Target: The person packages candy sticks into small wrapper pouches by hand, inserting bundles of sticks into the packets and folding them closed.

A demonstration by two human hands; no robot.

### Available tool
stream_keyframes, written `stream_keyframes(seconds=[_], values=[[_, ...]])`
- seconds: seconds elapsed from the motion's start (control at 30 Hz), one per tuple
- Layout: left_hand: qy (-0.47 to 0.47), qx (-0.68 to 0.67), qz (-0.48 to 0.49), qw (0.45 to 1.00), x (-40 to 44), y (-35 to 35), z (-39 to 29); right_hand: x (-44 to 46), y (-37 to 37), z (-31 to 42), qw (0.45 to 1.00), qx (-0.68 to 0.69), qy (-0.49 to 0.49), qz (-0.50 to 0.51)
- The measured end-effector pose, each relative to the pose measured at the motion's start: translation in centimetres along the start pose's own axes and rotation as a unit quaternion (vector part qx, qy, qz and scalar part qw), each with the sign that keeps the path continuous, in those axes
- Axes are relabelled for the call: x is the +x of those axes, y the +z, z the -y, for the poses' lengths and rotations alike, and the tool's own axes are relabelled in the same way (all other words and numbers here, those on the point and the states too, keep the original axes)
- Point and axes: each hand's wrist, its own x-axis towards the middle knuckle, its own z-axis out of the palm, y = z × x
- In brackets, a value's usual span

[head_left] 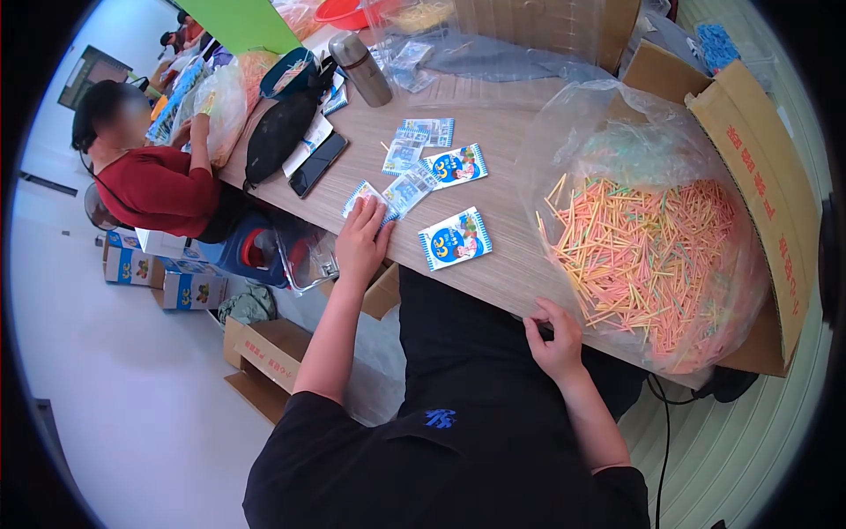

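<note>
My left hand (359, 240) lies on the table with its fingers stretched over a small blue-and-white packet (364, 193), pressing on it and partly covering it. Several similar packets lie beyond the fingertips: a clear-looking one (411, 188) overlaps that group, and one with a printed picture (456, 166) is behind it. Another printed packet (456, 239) lies alone between my two hands. At the table's front edge, my right hand (555, 342) hovers with loosely bent fingers, thumb apart, holding nothing visible. It is nearest to a big clear bag of thin pastel sticks (643, 260).
A cardboard box (760, 189) surrounds the bag on the right. A phone (318, 165), a black pouch (280, 137) and a steel flask (360, 70) are at the back left. A co-worker in red (159, 189) sits at the left. Open cartons (269, 353) stand on the floor.
</note>
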Motion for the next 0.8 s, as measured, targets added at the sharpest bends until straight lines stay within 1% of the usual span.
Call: stream_keyframes(seconds=[0.03, 0.07, 0.17, 0.2, 0.3, 0.33, 0.37, 0.4, 0.43, 0.53, 0.57, 0.67, 0.7, 0.8], values=[[-0.019, -0.017, 0.001, 1.0, -0.1, 0.2, -0.1, 0.0, 0.0, 0.0, 1.0, -0.006, -0.001, -0.002], [-0.018, -0.017, 0.002, 1.0, 0.0, 0.2, -0.4, -0.1, 0.0, 0.0, 1.0, -0.006, 0.0, -0.003], [-0.02, 0.044, -0.018, 0.999, 0.1, 0.1, -1.3, -0.2, -0.2, -0.1, 1.0, -0.02, -0.013, 0.013], [-0.02, 0.043, -0.019, 0.999, 0.1, -0.1, -1.7, -0.1, -0.2, -0.1, 1.0, -0.022, -0.013, 0.013], [0.063, 0.128, -0.049, 0.989, 0.6, -2.3, -4.8, 0.1, -0.1, 0.3, 1.0, -0.015, -0.016, -0.011], [0.066, 0.125, -0.048, 0.989, 0.8, -2.9, -6.0, 0.2, 0.1, 0.3, 1.0, -0.017, -0.014, -0.014], [0.096, 0.023, -0.008, 0.995, 0.9, -3.2, -7.6, 0.2, 0.2, 0.3, 1.0, -0.019, -0.018, -0.015], [0.122, -0.081, 0.032, 0.989, 0.7, -3.3, -9.1, 0.1, 0.2, 0.3, 0.999, -0.022, -0.022, -0.013], [0.122, -0.086, 0.033, 0.988, 0.4, -2.9, -10.7, 0.2, 0.1, 0.3, 0.999, -0.025, -0.027, -0.012], [0.089, 0.072, 0.07, 0.991, -0.3, -1.3, -14.7, 0.3, 0.1, 0.5, 0.999, -0.033, -0.034, -0.008], [0.092, 0.067, 0.072, 0.991, -0.4, -0.9, -14.8, 0.3, 0.1, 0.5, 0.999, -0.035, -0.038, -0.007], [0.071, 0.078, 0.156, 0.982, -0.7, 0.5, -14.4, 0.2, 0.0, 0.2, 0.998, -0.036, -0.042, 0.002], [0.074, 0.076, 0.159, 0.982, -0.9, 0.6, -14.3, 0.1, -0.1, 0.1, 0.998, -0.033, -0.046, 0.007], [0.106, 0.034, 0.115, 0.987, -0.7, -0.5, -14.2, 0.0, -0.2, 0.3, 0.998, -0.039, -0.043, 0.009]])
